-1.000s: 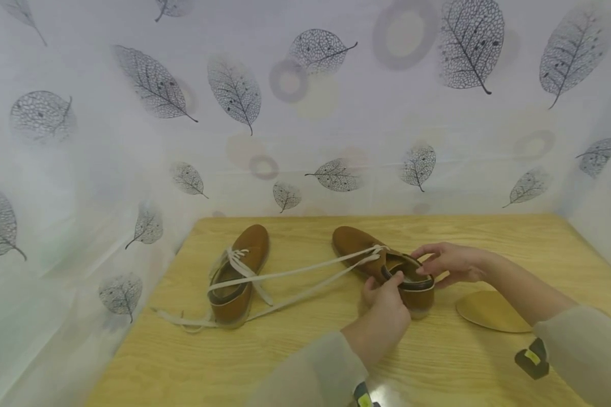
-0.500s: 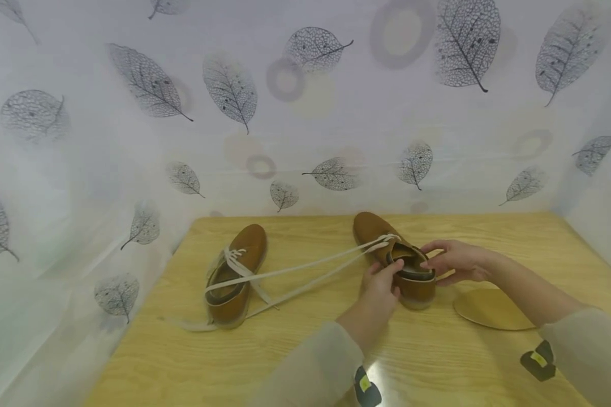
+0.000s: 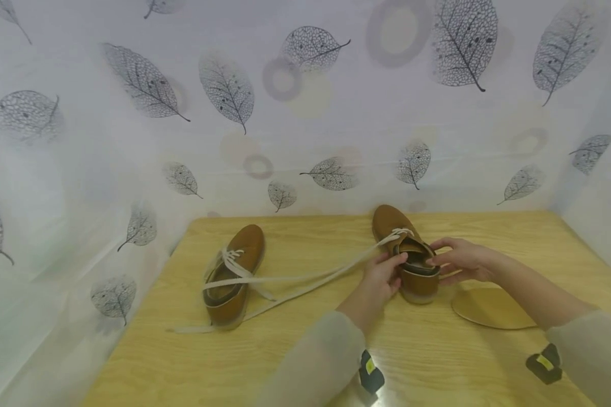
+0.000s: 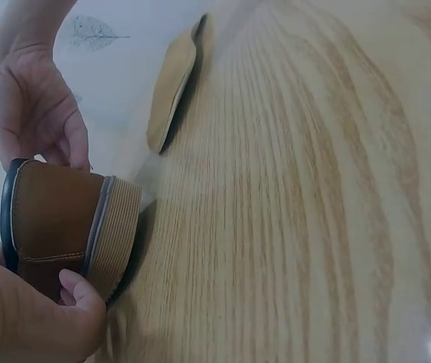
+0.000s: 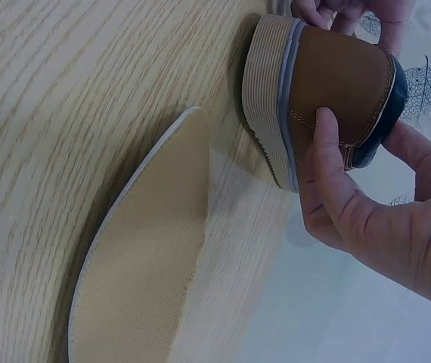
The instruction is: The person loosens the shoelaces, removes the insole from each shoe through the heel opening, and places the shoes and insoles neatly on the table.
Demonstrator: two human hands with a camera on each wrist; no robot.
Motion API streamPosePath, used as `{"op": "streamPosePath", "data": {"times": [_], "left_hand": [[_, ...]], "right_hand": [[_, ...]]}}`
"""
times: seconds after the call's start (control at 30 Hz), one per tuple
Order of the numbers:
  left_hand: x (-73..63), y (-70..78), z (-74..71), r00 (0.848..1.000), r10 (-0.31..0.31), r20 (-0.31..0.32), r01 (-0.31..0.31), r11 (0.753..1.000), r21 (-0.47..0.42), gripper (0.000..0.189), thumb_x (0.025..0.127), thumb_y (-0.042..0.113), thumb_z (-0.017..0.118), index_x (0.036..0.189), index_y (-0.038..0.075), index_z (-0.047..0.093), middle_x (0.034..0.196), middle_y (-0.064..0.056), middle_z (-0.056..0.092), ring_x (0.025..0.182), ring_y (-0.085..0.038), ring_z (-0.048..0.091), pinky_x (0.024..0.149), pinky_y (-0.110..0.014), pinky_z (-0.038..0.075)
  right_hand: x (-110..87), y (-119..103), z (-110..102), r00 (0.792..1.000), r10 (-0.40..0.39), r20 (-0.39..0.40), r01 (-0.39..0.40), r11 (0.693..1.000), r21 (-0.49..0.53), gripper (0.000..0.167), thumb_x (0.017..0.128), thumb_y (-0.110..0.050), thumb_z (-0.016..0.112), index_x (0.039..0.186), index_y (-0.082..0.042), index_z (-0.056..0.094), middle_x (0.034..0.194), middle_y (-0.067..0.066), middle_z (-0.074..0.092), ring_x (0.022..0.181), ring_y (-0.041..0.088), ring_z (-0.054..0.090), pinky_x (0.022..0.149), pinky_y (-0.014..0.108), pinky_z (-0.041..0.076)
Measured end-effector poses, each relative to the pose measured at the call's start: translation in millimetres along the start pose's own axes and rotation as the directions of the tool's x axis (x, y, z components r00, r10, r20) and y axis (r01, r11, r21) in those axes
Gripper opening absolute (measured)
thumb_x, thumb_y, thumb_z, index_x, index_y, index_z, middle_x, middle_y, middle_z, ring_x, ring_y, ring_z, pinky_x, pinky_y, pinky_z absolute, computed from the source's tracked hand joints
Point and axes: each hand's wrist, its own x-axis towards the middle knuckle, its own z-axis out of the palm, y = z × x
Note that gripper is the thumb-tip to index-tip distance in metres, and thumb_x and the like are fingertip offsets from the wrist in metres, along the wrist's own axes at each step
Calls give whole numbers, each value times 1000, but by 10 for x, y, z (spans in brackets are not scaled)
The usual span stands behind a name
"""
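A brown leather shoe [image 3: 420, 287] with a dark collar and ribbed sole stands on the table, toe pointing away. My left hand [image 3: 379, 282] grips its left side at the heel end, thumb over the rim. On the opposite side, my right hand [image 3: 463, 263] holds the collar, thumb at the opening and fingers along the outer wall [image 5: 336, 83]. Long off-white laces [image 3: 315, 280] run from this shoe leftward to a second brown shoe [image 3: 229, 311], whose own lace hangs loosely over its opening. What lies deep inside the held shoe is hidden.
A flat tan insole [image 5: 144, 249] lies to the right of the held shoe, partly under my right forearm. The wooden table [image 3: 295, 362] ends at a pale leaf-printed sheet [image 3: 285, 130] behind and at the sides.
Both hands have moved the right-hand shoe to the right and slightly away, turning its toe to point straighter ahead. The laces trail along, and their loose end at the left has slid rightward.
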Motion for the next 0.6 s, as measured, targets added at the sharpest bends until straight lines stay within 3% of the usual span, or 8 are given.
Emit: {"op": "streamPosePath", "data": {"times": [0.17, 0.37, 0.6], "left_hand": [[67, -7, 50, 999, -8, 34, 8, 1000, 7, 51, 73, 3, 79, 119, 8, 56, 96, -4, 70, 86, -16, 61, 67, -24, 44], [84, -30, 125, 998, -10, 69, 8, 1000, 23, 49, 73, 1, 78, 117, 7, 57, 93, -5, 69, 82, -16, 61, 66, -24, 44], [112, -93, 186, 998, 5, 60, -8, 999, 48, 46, 74, 3, 79, 114, 10, 59, 89, -2, 67, 81, -15, 59, 65, -24, 45]], "right_hand": [[-35, 40, -60, 1000, -9, -1, 9, 1000, 12, 75, 95, -11, 54, 143, 14, 2, 123, 28, 46, 101, 27, 62, 90, 44, 53], [-70, 126, -162, 1000, -9, -12, 9, 1000, 18, 75, 95, -14, 54, 143, 13, 3, 113, 17, 53, 97, 21, 62, 89, 42, 54], [-107, 177, -198, 1000, -1, -19, 1, 1000, 17, 77, 95, -16, 55, 143, 12, 2, 116, 19, 51, 97, 21, 62, 90, 41, 53]]}}
